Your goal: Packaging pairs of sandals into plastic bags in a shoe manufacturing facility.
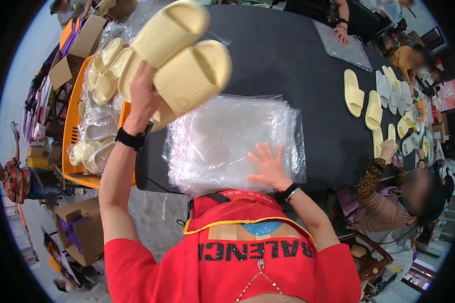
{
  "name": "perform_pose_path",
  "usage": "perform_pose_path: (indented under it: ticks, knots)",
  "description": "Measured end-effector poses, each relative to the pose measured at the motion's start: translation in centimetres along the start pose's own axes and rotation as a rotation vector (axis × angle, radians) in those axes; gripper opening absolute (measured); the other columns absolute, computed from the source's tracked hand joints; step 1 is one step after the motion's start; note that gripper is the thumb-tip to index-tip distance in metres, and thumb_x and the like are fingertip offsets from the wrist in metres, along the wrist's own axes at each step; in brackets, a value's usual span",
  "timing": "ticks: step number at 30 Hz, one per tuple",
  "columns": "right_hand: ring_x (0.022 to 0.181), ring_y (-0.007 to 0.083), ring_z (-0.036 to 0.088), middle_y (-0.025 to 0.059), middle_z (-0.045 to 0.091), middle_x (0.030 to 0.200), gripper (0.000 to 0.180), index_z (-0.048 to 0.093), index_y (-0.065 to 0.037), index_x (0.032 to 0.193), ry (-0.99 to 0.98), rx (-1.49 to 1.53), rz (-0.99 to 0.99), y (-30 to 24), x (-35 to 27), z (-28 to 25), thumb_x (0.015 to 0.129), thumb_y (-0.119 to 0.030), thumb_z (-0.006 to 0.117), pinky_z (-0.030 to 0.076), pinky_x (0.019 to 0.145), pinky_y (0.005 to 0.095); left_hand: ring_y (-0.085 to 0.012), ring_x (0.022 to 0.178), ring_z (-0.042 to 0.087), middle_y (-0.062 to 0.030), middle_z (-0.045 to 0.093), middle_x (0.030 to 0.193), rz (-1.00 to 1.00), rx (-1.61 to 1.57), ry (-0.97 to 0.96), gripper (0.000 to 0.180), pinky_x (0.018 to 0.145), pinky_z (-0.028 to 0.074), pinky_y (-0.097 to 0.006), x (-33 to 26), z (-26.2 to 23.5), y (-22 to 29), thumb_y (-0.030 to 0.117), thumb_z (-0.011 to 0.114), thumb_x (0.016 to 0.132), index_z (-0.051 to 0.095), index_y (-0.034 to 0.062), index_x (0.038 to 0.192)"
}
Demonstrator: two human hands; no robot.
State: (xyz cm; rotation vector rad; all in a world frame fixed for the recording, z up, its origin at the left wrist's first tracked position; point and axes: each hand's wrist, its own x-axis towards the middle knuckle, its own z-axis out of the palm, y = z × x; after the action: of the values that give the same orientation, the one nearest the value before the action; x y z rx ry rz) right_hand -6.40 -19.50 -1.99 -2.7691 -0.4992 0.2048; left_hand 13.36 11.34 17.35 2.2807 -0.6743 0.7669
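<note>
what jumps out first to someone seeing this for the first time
The pair of pale yellow slippers stands out first, raised high in the left hand above the black table. Just below lies a shiny stack of clear plastic bags, with the right hand pressed flat on its near edge. At far left an orange crate is heaped with bagged slippers.

left hand's fingers [154,113] hidden behind pale yellow slippers [179,55]

Long black table [298,55], grey floor [156,212]
</note>
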Motion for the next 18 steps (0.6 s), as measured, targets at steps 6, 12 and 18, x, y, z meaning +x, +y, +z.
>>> perform_pose_path:
  ticks: [6,12,18]
  knots:
    - [0.126,0.0353,0.028,0.0156,0.032,0.136,0.074,0.044,-0.017,0.127,-0.054,0.160,-0.047,-0.3,0.0,0.8,0.067,-0.056,0.061,0.006,0.100,0.0616,-0.0292,0.083,0.054,-0.0132,0.054,0.089,0.157,-0.041,-0.559,0.022,0.070,0.044,-0.041,-6.3,11.8,9.3,0.003,0.055,0.065,0.052,0.0038,0.087]
    - [0.132,0.0327,0.014,0.0121,0.024,0.141,0.071,0.040,-0.025,0.130,-0.167,0.125,0.098,1.0,-2.2,2.8,0.071,-0.061,0.053,-0.003,0.097,0.0660,-0.0275,0.086,0.055,-0.0104,0.054,0.092,-0.023,-0.007,-0.777,0.021,0.070,0.046,-0.040,-13.5,23.3,8.4,0.009,0.054,0.071,0.052,0.0058,0.091]
    - [0.134,0.0310,0.008,0.0051,0.021,0.144,0.070,0.038,-0.027,0.131,-0.107,0.073,0.034,1.7,-2.1,3.5,0.071,-0.060,0.054,-0.006,0.090,0.0720,-0.0328,0.087,0.055,-0.0124,0.055,0.099,-0.464,0.296,-0.578,0.027,0.071,0.046,-0.044,-13.0,18.2,-4.4,0.002,0.051,0.070,0.053,0.0080,0.096]
